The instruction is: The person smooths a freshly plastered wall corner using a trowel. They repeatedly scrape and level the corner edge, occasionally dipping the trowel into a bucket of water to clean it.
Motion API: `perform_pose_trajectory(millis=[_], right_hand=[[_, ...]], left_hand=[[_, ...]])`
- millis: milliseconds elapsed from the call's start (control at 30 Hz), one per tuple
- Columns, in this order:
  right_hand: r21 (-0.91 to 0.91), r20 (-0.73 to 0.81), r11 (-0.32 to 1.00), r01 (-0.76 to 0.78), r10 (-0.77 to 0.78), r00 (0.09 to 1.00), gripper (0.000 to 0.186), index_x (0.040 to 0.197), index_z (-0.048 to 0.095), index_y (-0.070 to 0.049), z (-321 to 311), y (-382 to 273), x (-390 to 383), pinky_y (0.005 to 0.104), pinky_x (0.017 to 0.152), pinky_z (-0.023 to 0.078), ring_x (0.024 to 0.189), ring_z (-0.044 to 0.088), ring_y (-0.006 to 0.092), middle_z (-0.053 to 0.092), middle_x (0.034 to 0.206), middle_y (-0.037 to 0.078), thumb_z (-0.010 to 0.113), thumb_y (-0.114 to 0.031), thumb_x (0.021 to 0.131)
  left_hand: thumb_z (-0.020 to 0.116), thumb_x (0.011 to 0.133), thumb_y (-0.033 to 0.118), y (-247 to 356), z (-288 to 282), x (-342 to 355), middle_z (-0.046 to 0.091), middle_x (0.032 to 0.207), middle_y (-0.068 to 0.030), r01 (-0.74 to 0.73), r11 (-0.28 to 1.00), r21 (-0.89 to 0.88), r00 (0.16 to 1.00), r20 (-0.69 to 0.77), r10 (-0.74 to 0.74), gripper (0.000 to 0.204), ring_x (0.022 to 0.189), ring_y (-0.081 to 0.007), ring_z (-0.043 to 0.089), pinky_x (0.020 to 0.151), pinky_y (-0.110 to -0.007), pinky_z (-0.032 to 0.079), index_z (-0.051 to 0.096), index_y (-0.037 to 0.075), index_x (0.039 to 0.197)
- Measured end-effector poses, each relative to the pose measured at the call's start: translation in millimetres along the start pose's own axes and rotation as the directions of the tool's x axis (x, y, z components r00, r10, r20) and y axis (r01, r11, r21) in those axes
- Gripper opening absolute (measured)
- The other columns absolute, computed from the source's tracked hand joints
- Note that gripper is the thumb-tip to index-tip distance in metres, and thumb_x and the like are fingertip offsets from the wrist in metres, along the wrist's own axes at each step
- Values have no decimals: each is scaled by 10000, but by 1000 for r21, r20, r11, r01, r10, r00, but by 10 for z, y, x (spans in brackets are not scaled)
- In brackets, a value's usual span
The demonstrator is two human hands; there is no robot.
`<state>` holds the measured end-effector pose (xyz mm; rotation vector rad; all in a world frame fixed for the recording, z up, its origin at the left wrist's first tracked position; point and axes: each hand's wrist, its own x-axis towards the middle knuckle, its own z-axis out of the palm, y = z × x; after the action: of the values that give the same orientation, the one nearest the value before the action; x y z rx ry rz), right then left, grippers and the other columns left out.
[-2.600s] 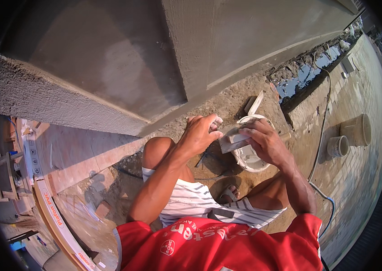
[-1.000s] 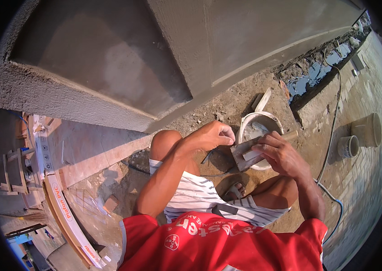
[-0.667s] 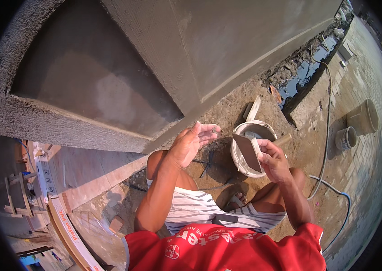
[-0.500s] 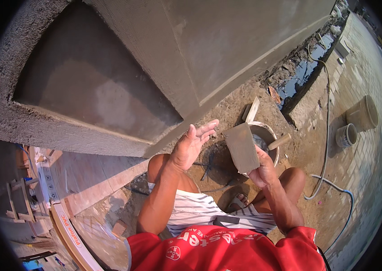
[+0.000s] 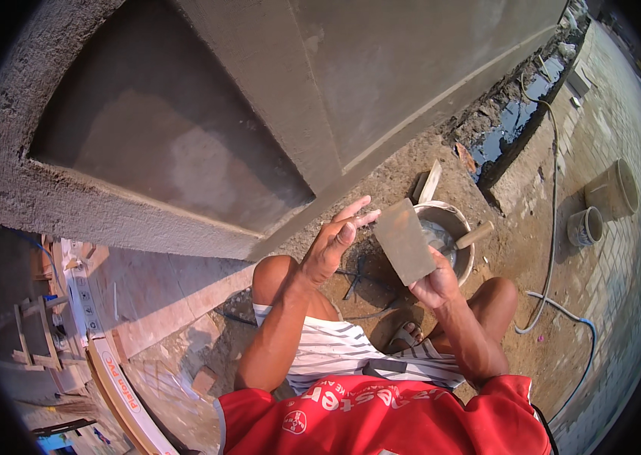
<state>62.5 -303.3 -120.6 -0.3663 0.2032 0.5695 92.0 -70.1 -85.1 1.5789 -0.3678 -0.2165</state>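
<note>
My right hand (image 5: 437,283) grips a flat, rectangular plastering float (image 5: 405,244) by its near right side; the handle is hidden. The float's grey face is turned up toward me. Close to the float's left edge, my left hand (image 5: 328,252) is raised with its fingers apart and nothing in it. Partly behind the float stands a round bucket (image 5: 469,264) with grey, wet-looking contents. A trowel (image 5: 475,236) leans in it, its wooden handle over the right rim. Ahead rises a grey plastered wall (image 5: 404,68) with a recessed panel (image 5: 176,144) at left.
A piece of wood (image 5: 430,180) lies beyond the bucket. To the right, a hose (image 5: 553,197) crosses the ground, with a large bucket (image 5: 610,189) and a smaller one (image 5: 585,227) beyond it. A water-filled trench (image 5: 514,121) runs along the wall. Long boxed panels (image 5: 119,387) lie at left.
My left hand has turned, and its fingers have come nearer the float. The float has shifted and tilted slightly in my right hand. The whole view has moved a little.
</note>
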Motion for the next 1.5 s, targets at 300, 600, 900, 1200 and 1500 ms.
perform_pose_trajectory(millis=[300,600,900,1200,1500], right_hand=[[103,-41,995,0,4,999,324,1245,523,16,-141,103,54,391,879,547,1014,651,264,629,1157,151,510,-115,949],[-85,111,996,22,-12,994,438,1267,492,6,53,185,279,351,838,560,983,648,196,627,1128,105,653,-107,875],[-572,115,813,107,-50,992,372,1202,519,-42,-416,612,1424,332,811,519,934,600,130,613,1043,30,666,-70,862],[-825,352,309,472,-372,859,291,1153,556,2,-763,1124,2049,280,809,493,934,574,134,552,994,34,583,38,866],[-885,453,-151,441,-502,737,336,1098,571,-18,-587,1301,2188,393,769,461,880,564,341,539,965,168,591,41,768]], left_hand=[[472,924,576,5,-25,-49,438,1397,-238,-134,625,769,969,-30,245,606,1307,-484,324,1090,-547,234,633,88,1245],[573,936,299,-103,-204,-139,624,1135,-236,177,788,590,866,-474,161,427,1069,-376,585,952,-423,428,619,-60,1163],[589,922,180,6,-375,-302,689,940,-216,310,910,275,660,-752,2,307,898,-287,668,813,-382,498,617,-52,1121],[587,915,162,66,-516,-377,682,916,-190,307,923,231,642,-766,-22,295,872,-265,651,814,-368,489,614,-52,1116],[585,918,158,109,-560,-445,679,941,-187,295,920,259,679,-734,-11,304,912,-279,656,838,-369,488,606,-58,1131]])
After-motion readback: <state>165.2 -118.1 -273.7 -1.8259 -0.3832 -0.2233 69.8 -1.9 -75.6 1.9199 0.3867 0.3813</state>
